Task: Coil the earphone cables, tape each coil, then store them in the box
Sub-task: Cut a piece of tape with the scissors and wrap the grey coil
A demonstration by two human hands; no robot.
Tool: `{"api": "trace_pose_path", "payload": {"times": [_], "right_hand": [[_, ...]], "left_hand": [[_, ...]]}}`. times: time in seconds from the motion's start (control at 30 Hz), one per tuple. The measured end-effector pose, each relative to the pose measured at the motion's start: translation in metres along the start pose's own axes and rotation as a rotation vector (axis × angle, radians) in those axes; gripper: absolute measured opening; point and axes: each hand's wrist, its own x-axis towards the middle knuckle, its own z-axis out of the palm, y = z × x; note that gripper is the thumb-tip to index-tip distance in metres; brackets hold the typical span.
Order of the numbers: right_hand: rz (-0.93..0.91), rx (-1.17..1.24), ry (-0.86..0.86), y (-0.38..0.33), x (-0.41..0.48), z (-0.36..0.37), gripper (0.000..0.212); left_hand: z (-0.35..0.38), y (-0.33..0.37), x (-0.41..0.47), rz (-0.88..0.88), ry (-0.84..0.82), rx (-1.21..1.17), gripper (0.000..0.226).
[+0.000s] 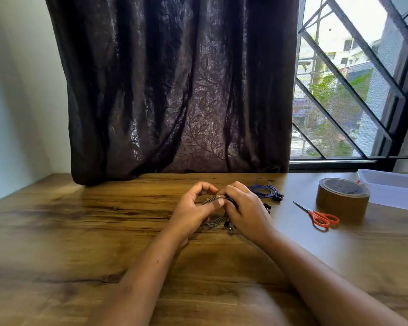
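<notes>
Head camera is looking down along two bare forearms that are reaching out over the wooden table (80, 220). Near the middle of the table, the left hand (192, 209) and the right hand (246, 211) are meeting just above the surface. Both are gripping the dark grey earphone cable (213, 224). The left hand is pinching the upper strands between thumb and curled fingers, and the right hand's fingers are curling round the other side of the bundle. The loops are hanging between the palms, with small dark ends dangling at the bottom.

Just beyond the right hand, a blue earphone cable (265, 189) is lying loosely bunched on the table. Farther to the right, orange-handled scissors (322, 218) are lying beside a roll of brown tape (342, 198), which is lying flat. Behind the tape, a clear plastic box (392, 188) is sitting at the table's right edge. At the back, a dark curtain (174, 90) is hanging beside a barred window (353, 90).
</notes>
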Motion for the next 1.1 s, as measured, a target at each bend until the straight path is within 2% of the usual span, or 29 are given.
{"api": "trace_pose_path", "payload": {"times": [0.13,0.4,0.53,0.6,0.7,0.87,0.97,1.1], "right_hand": [[0.054,0.097,-0.084,0.002,0.002,0.0,0.015],[0.329,0.432,-0.267,-0.004,0.008,-0.004,0.02],[0.416,0.584,-0.311,-0.002,0.007,-0.003,0.016],[0.448,0.612,-0.33,0.0,0.005,0.0,0.007],[0.405,0.48,-0.38,0.004,0.003,0.003,0.008],[0.285,0.238,-0.302,0.002,0.003,0.001,0.015],[0.209,0.18,-0.297,0.005,0.001,0.0,0.006],[0.144,0.155,-0.296,0.006,-0.001,-0.001,0.012]], "left_hand": [[0.0,-0.001,0.0,0.032,-0.008,0.009,0.027],[0.0,-0.003,0.001,-0.011,-0.037,0.061,0.012],[-0.001,-0.005,0.001,-0.131,-0.119,-0.072,0.009],[-0.001,-0.004,0.001,-0.162,-0.138,-0.148,0.013],[-0.002,-0.001,0.0,-0.175,-0.137,-0.197,0.019],[0.0,0.004,-0.002,-0.146,-0.129,-0.167,0.02],[0.0,0.003,-0.001,-0.131,-0.125,-0.127,0.02],[-0.002,0.001,0.0,-0.119,-0.114,-0.119,0.021]]}}
